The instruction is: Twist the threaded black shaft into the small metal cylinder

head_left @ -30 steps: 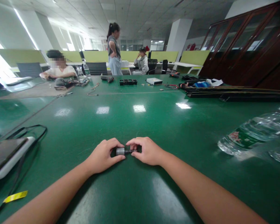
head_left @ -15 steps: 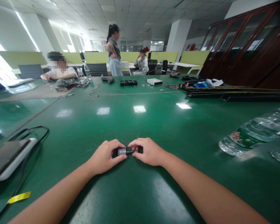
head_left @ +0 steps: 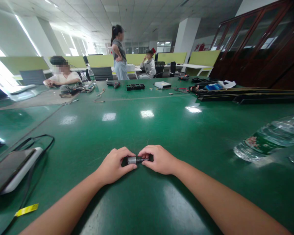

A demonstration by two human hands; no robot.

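A small silver cylinder with a dark ribbed section and a thin metal shaft (head_left: 131, 160) lies sideways between my two hands, low over the green table (head_left: 127, 133). My left hand (head_left: 115, 165) is closed on the silver end, thumb in front and fingers behind. From the other side, the thumb and fingers of my right hand (head_left: 162, 160) pinch around the thin shaft beside the ribbed part. Palms and curled fingers hide both ends of the piece.
A phone (head_left: 12, 163) lies on a white block at left, with a black cable (head_left: 26, 186) nearby. Clear water bottles (head_left: 267, 140) lie at right. Farther back are a drill (head_left: 113, 84), a black holder (head_left: 135, 87), a white box (head_left: 162, 85) and long black rails (head_left: 254, 94). Several people are beyond.
The whole view has shifted slightly, so my hands, the phone and the bottles appear a little farther right. Both hands keep their grip on the silver cylinder piece.
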